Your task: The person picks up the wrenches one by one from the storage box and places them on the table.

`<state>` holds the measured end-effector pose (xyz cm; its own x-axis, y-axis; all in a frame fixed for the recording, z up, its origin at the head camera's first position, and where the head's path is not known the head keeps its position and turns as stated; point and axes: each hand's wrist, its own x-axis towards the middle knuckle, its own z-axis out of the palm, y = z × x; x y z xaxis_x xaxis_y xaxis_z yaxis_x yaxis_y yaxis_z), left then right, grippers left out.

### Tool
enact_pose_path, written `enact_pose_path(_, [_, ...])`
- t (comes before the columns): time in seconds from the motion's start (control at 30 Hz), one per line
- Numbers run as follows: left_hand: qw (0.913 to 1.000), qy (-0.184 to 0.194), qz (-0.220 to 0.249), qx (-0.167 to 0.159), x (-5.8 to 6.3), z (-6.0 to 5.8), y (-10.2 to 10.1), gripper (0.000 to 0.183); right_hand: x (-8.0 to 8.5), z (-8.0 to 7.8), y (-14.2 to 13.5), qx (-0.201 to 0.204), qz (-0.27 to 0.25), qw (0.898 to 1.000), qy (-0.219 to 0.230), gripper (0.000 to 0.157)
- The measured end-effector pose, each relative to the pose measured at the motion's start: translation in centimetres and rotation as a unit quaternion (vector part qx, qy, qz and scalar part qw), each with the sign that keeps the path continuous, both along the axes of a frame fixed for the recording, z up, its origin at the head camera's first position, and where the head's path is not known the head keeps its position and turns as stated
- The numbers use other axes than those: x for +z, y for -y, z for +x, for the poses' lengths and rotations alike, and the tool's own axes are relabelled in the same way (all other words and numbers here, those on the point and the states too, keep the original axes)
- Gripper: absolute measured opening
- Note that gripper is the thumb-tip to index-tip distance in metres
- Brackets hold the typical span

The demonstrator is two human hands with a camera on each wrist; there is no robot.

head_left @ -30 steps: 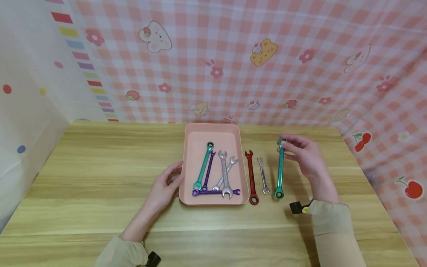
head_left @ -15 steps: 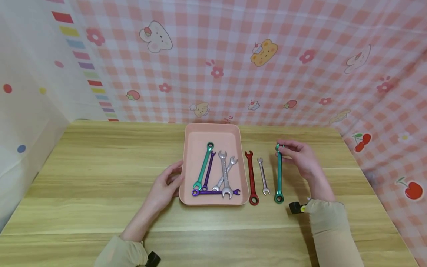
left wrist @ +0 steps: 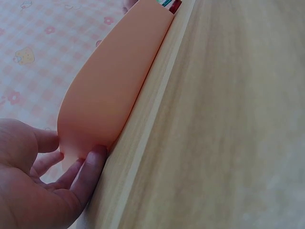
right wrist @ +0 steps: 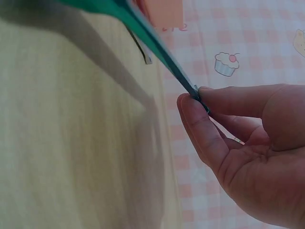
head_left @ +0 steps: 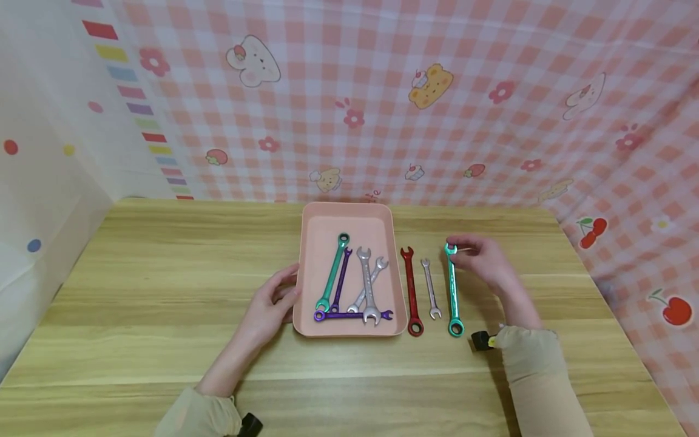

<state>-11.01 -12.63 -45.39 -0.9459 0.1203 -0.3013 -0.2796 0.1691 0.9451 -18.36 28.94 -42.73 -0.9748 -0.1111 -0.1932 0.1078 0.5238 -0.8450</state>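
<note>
My right hand (head_left: 483,261) pinches the open-jawed end of a green combination wrench (head_left: 453,291) between thumb and fingers. The right wrist view shows that same wrench (right wrist: 157,47) slanting away from the fingertips, its pinched end off the tabletop. Against the left wall of a pink tray (head_left: 349,209) rests my left hand (head_left: 267,303), fingers extended on the outside, as the left wrist view confirms. Inside the tray lie another green wrench (head_left: 333,273), two purple wrenches (head_left: 341,282) and two silver wrenches (head_left: 367,285), some overlapping.
Between the tray and the held wrench, a red wrench (head_left: 412,291) and a small silver wrench (head_left: 431,288) lie side by side on the wooden table (head_left: 164,291). A pink checked cloth (head_left: 306,103) hangs behind the table.
My right hand has moved slightly left and toward me, lowering the green wrench closer to the small silver one. The left hand and the tray stay put.
</note>
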Motion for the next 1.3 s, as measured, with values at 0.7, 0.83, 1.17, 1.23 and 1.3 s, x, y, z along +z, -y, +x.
enact_pose_path(0.7, [1.0000, 0.003, -0.004, 0.001, -0.2, -0.1, 0.2, 0.053, -0.9, -0.4, 1.2, 0.054, 0.117, 0.991, -0.031, 0.040])
enact_pose_path(0.83, [1.0000, 0.004, -0.003, 0.001, -0.2, -0.1, 0.1, 0.053, -0.8, -0.3, 1.5, 0.056, 0.138, 0.988, -0.039, 0.039])
enact_pose_path(1.17, [1.0000, -0.003, 0.001, 0.003, -0.2, -0.1, 0.0, 0.053, -0.9, -0.2, 1.8, 0.060, 0.151, 0.985, -0.055, 0.039])
enact_pose_path(1.23, [1.0000, -0.003, 0.002, 0.003, -0.2, -0.1, 0.0, 0.053, -0.9, -0.2, 1.8, 0.062, 0.154, 0.984, -0.058, 0.039])
enact_pose_path(1.3, [1.0000, -0.003, 0.003, 0.002, -0.1, -0.1, 0.0, 0.053, -0.8, -0.2, 1.9, 0.062, 0.157, 0.984, -0.059, 0.039])
